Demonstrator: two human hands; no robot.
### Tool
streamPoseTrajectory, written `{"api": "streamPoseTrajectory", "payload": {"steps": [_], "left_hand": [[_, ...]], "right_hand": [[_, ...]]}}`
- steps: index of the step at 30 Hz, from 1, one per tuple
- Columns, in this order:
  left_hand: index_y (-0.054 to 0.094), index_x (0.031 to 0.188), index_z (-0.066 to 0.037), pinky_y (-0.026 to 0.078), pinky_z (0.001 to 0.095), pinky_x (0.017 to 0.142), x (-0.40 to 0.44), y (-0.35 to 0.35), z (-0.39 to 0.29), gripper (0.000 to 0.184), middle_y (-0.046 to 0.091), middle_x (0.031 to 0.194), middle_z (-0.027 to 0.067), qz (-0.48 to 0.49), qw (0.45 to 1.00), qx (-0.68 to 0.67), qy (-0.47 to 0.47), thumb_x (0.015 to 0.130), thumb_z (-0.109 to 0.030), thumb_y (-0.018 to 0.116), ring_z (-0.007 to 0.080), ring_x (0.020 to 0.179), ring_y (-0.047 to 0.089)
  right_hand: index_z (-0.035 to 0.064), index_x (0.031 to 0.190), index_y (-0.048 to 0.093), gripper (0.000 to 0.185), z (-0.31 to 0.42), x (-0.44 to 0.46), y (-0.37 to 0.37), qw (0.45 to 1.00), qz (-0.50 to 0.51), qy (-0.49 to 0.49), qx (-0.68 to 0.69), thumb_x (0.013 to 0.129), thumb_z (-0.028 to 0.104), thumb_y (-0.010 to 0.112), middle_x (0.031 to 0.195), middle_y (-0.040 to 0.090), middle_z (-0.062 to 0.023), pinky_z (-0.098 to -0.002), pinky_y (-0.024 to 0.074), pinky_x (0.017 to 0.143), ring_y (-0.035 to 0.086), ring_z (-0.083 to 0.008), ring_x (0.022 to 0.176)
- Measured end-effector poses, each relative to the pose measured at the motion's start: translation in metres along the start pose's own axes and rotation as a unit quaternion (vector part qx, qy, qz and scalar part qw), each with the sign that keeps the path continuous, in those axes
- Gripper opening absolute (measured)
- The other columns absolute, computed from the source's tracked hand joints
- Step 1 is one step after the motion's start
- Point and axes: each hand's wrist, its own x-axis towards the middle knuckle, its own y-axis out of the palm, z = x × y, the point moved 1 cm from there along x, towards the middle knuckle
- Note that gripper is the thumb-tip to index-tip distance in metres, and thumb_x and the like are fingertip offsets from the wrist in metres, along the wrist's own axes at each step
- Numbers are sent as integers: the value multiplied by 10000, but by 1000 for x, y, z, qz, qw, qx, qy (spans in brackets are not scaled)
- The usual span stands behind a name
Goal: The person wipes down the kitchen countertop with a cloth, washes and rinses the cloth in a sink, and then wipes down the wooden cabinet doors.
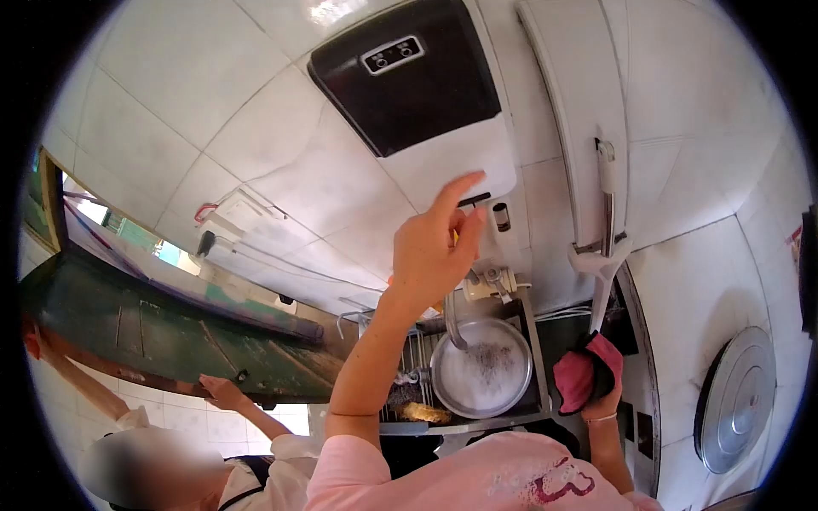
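Observation:
My left hand [439, 247] is raised in front of the black-and-white wall unit [443, 162]. Its index finger and thumb are apart, near a small black bar on the unit's lower edge; whether they touch it I cannot tell. Low on the right, my right hand [603, 400] grips a pink cloth item with dark trim [588, 372], partly hiding its own fingers. Below my left hand, a round metal basin [521, 393] sits in the sink, holding whitish water with dark specks. A curved faucet [452, 324] reaches over the basin.
A yellow scrubber [424, 413] lies left of the basin. Another person [273, 464] at the left has both hands on a dark green panel [170, 328]. On the right wall hangs a round metal lid [737, 400]. A white upright fixture [607, 213] stands beside the sink.

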Motion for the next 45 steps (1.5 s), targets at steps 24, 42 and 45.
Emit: {"api": "streamPoseTrajectory", "payload": {"steps": [24,42,45], "left_hand": [[617,1163,-105,410,219,510,-87,86,19,247,583,598,1,145,983,-65,-94,935,-165,542,63,542,568],[606,1177,-103,405,243,501,-172,128,41,258,601,624,5,195,946,-187,-177,962,-193,496,73,542,531],[604,1195,-106,386,205,463,-180,129,44,269,599,634,-13,198,942,-198,-185,970,-210,500,39,527,494]], "right_hand": [[65,1272,525,418,3,-8,-41,998,39,45,23,955,319,425,1226,590,-92,-415,465,960,578,-275,1098],[44,1250,538,403,-7,-10,-39,994,53,91,33,958,273,381,1236,588,-87,-383,421,1006,552,-249,1144],[40,1197,541,329,-12,-7,-51,994,23,14,-109,940,206,419,1158,592,-95,-392,484,931,586,-250,1051]]}}
